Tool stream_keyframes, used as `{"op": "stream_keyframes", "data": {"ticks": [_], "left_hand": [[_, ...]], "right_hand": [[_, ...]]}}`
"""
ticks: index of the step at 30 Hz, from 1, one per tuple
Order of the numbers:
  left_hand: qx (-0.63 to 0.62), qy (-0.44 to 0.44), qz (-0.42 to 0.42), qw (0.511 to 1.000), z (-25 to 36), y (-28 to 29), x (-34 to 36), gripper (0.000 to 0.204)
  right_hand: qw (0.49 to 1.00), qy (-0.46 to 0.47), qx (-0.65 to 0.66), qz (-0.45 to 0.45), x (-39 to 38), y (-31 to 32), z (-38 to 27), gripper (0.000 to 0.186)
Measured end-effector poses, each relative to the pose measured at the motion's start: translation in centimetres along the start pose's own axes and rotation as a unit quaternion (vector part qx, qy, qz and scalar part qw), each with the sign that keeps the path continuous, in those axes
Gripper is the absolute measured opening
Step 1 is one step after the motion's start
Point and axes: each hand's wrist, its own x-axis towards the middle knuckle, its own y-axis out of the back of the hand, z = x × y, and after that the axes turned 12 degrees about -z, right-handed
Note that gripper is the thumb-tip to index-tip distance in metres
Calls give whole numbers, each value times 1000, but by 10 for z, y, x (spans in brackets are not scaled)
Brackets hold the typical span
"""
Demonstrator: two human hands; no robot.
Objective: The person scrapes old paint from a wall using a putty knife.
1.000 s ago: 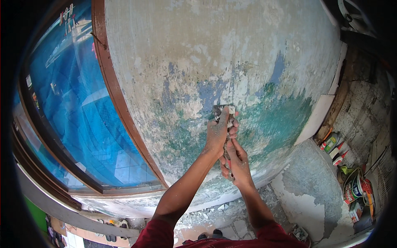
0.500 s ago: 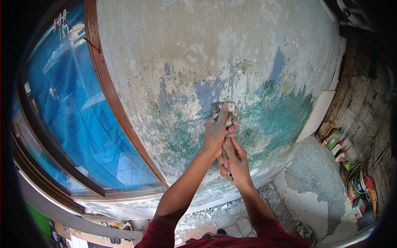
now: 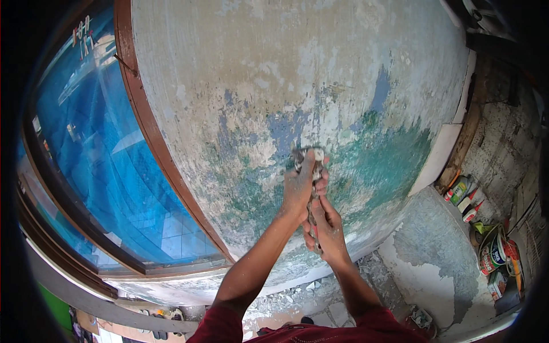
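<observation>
A dust-marked hand tool (image 3: 318, 155), broad at its head and narrow along its handle, is held against a patchy, worn wall (image 3: 366, 166) in a two-handed grasp. The upper part of the tool is held by the left hand (image 3: 298, 188), whose grip is closed around it, with the thumb laid up along the head and the fingers wrapped from the far side. The handle is clasped lower down by the right hand (image 3: 327, 226), its grip likewise closed. The tool's head is slightly blurred, and its exact shape cannot be told. It is set near the border between a violet-blue patch and a broad green area, below paler grey and beige paint. Both arms are covered at the top by maroon sleeves (image 3: 219, 324). On the left, a window (image 3: 120, 154) backed with blue is edged by a brown frame (image 3: 150, 123). Pale flakes (image 3: 311, 286) are scattered over the floor (image 3: 337, 313) at the wall's foot. At the right, bottles (image 3: 459, 191) are seen near a paint can (image 3: 493, 256), and an orange-handled object (image 3: 518, 274) is placed just beside the can.
</observation>
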Motion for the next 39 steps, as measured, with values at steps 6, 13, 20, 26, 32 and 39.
{"op": "stream_keyframes", "data": {"ticks": [6,13,20,26,32,39], "left_hand": [[27,-9,-3,1000,18,-7,12,39],[9,3,-2,1000,2,3,3,39],[20,-9,6,1000,3,0,3,40],[19,2,-9,1000,8,-3,7,37],[19,1,-9,1000,6,-2,8,39],[10,12,-9,1000,-1,2,2,38]], "right_hand": [[1000,15,13,-11,13,-4,-20,29],[1000,-14,0,28,3,-3,0,29],[1000,10,-18,10,4,-1,1,27],[1000,-2,-6,-9,5,2,-9,34],[1000,2,-22,9,7,2,-6,33],[1000,-3,0,24,0,-1,2,32]]}}
